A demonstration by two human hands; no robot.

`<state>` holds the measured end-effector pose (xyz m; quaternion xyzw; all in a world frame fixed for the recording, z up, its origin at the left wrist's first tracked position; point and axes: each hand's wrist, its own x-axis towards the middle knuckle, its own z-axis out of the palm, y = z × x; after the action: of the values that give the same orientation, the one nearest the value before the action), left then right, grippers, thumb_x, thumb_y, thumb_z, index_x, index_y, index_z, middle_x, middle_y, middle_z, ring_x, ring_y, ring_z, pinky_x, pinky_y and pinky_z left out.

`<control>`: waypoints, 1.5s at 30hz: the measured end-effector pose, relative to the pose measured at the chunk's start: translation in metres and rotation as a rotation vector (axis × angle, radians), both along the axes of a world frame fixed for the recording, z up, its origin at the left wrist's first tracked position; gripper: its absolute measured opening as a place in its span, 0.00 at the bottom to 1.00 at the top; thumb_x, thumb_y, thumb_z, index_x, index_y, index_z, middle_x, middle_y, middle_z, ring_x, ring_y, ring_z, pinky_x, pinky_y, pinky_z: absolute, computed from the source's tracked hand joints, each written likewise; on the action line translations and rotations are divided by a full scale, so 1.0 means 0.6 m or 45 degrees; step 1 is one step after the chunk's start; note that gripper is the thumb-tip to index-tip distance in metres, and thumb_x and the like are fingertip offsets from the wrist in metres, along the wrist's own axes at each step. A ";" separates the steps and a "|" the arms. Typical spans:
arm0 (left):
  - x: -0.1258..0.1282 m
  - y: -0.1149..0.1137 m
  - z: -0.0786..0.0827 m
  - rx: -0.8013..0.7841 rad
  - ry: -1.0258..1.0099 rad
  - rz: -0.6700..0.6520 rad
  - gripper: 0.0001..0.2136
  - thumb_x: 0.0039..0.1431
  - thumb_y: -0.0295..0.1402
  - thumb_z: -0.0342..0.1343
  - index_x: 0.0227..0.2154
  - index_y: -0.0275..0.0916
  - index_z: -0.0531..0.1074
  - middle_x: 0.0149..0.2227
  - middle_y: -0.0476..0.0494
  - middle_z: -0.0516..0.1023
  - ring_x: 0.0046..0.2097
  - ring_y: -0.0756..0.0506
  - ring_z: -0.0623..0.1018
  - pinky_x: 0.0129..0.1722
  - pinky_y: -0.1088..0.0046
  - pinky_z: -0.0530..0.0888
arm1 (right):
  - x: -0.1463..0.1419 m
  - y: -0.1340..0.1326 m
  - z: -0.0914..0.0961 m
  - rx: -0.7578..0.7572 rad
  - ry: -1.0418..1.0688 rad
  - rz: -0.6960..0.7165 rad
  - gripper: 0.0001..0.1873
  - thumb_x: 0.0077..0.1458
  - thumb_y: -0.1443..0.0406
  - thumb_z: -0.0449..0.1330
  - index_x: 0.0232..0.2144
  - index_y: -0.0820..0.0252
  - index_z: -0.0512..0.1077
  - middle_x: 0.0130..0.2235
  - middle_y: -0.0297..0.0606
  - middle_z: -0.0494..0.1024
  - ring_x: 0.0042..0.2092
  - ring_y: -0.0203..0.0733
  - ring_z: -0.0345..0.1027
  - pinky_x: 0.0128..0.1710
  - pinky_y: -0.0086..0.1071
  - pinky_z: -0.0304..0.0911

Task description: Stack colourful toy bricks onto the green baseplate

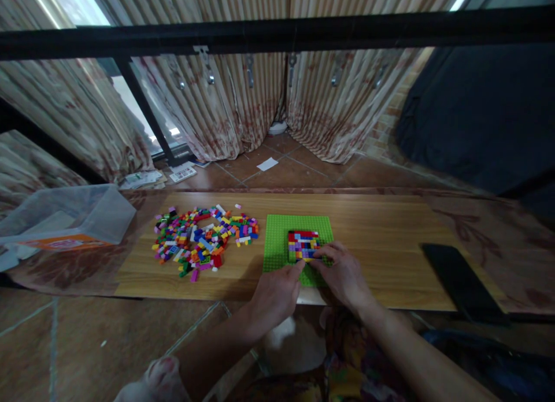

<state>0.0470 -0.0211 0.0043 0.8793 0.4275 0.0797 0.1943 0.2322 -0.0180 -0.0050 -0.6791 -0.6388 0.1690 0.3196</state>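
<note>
A multicoloured block of toy building bricks [301,244] stands on a green studded baseplate [275,231]. My left hand [277,290] is at the front of the block, its index fingertip at the near edge and the other fingers curled under. What, if anything, lies beneath that fingertip is too small to make out. My right hand [341,272] grips the block's near right side, with fingers bent along its right edge and the thumb in front. Part of the block's right and front sides is hidden by my fingers.
A wide heap of loose bricks [203,240] lies on the wooden board [377,222], left of the baseplate. A clear plastic bin [73,214] stands at far left. On the right lies a dark flat slab [462,280]. A black rail [260,36] crosses beyond, before curtains.
</note>
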 end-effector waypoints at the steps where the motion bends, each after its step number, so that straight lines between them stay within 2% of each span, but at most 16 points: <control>1: 0.001 0.000 0.000 0.018 0.030 -0.003 0.22 0.64 0.30 0.42 0.61 0.40 0.55 0.46 0.42 0.77 0.43 0.42 0.78 0.40 0.64 0.75 | 0.001 0.000 0.001 -0.002 0.017 -0.007 0.06 0.49 0.61 0.61 0.29 0.56 0.76 0.36 0.37 0.74 0.38 0.41 0.69 0.39 0.34 0.63; 7: 0.006 0.001 0.003 0.060 0.134 -0.017 0.21 0.65 0.30 0.40 0.61 0.39 0.55 0.45 0.41 0.76 0.41 0.43 0.78 0.38 0.66 0.75 | 0.001 0.000 0.006 -0.071 0.086 -0.081 0.10 0.50 0.57 0.60 0.28 0.57 0.76 0.33 0.37 0.75 0.34 0.40 0.68 0.36 0.34 0.62; 15: 0.009 0.002 0.000 0.045 0.172 -0.025 0.22 0.65 0.31 0.39 0.61 0.39 0.53 0.45 0.40 0.76 0.41 0.43 0.77 0.38 0.67 0.75 | -0.008 0.010 0.008 -0.191 0.149 -0.225 0.09 0.45 0.58 0.61 0.23 0.57 0.75 0.28 0.36 0.76 0.30 0.40 0.68 0.31 0.32 0.59; 19: 0.007 0.002 -0.001 0.012 0.137 -0.035 0.22 0.65 0.31 0.39 0.61 0.38 0.53 0.45 0.40 0.76 0.42 0.43 0.77 0.40 0.66 0.75 | -0.006 0.013 0.006 -0.221 0.215 -0.197 0.10 0.43 0.57 0.61 0.21 0.57 0.75 0.26 0.35 0.77 0.29 0.40 0.68 0.30 0.31 0.58; 22: -0.005 0.001 -0.001 -0.012 0.017 -0.004 0.23 0.64 0.32 0.43 0.62 0.40 0.52 0.48 0.41 0.75 0.43 0.43 0.77 0.42 0.66 0.74 | 0.009 0.007 0.010 -0.211 0.349 -0.156 0.13 0.43 0.54 0.61 0.23 0.58 0.76 0.26 0.36 0.78 0.29 0.40 0.69 0.30 0.31 0.59; 25: -0.036 0.004 -0.002 -0.022 -0.158 0.116 0.23 0.62 0.32 0.45 0.61 0.42 0.54 0.48 0.42 0.75 0.44 0.45 0.77 0.46 0.67 0.73 | 0.036 -0.006 0.018 -0.178 0.472 -0.281 0.20 0.47 0.50 0.57 0.27 0.61 0.77 0.28 0.38 0.79 0.30 0.41 0.70 0.30 0.31 0.60; 28: -0.082 0.015 -0.003 -0.043 -0.251 0.320 0.19 0.62 0.31 0.45 0.56 0.41 0.62 0.42 0.43 0.77 0.40 0.47 0.77 0.43 0.70 0.73 | 0.063 -0.021 0.025 -0.168 0.350 -0.388 0.24 0.51 0.49 0.53 0.29 0.63 0.77 0.29 0.40 0.80 0.32 0.44 0.72 0.30 0.31 0.60; 31: -0.129 0.029 -0.002 -0.019 -0.256 0.484 0.15 0.61 0.30 0.46 0.50 0.38 0.66 0.37 0.44 0.77 0.38 0.47 0.76 0.39 0.71 0.73 | 0.078 -0.029 0.021 -0.267 0.149 -0.320 0.25 0.52 0.48 0.52 0.30 0.61 0.78 0.30 0.41 0.80 0.33 0.46 0.73 0.31 0.32 0.60; 34: -0.160 0.040 0.003 0.060 -0.241 0.552 0.11 0.60 0.28 0.46 0.43 0.38 0.69 0.37 0.44 0.76 0.39 0.47 0.76 0.40 0.73 0.72 | 0.086 -0.029 0.009 -0.374 -0.019 -0.201 0.24 0.52 0.48 0.50 0.28 0.57 0.78 0.30 0.41 0.80 0.34 0.49 0.74 0.30 0.34 0.61; 36: -0.167 0.047 0.006 0.114 -0.212 0.569 0.10 0.60 0.27 0.46 0.40 0.38 0.70 0.38 0.44 0.75 0.40 0.48 0.75 0.41 0.73 0.71 | 0.089 -0.025 0.002 -0.402 -0.074 -0.173 0.24 0.51 0.47 0.50 0.28 0.55 0.79 0.31 0.41 0.81 0.34 0.51 0.74 0.30 0.35 0.62; 39: -0.161 0.057 0.012 0.167 -0.127 0.615 0.11 0.60 0.26 0.46 0.42 0.39 0.70 0.42 0.43 0.74 0.41 0.48 0.75 0.42 0.72 0.71 | 0.094 -0.021 -0.003 -0.425 -0.086 -0.150 0.24 0.51 0.47 0.50 0.31 0.55 0.79 0.32 0.41 0.81 0.35 0.53 0.75 0.31 0.36 0.64; 45: -0.138 0.074 0.019 0.130 0.152 0.707 0.11 0.60 0.27 0.46 0.43 0.38 0.70 0.45 0.40 0.73 0.44 0.45 0.75 0.45 0.70 0.71 | 0.096 -0.022 -0.003 -0.448 -0.081 -0.142 0.24 0.50 0.46 0.50 0.31 0.53 0.79 0.33 0.40 0.81 0.36 0.52 0.75 0.33 0.37 0.65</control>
<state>-0.0361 0.0235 0.0155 0.7403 0.6581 0.0993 0.0948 0.2900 -0.0310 -0.0070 -0.7639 -0.5705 0.2385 0.1846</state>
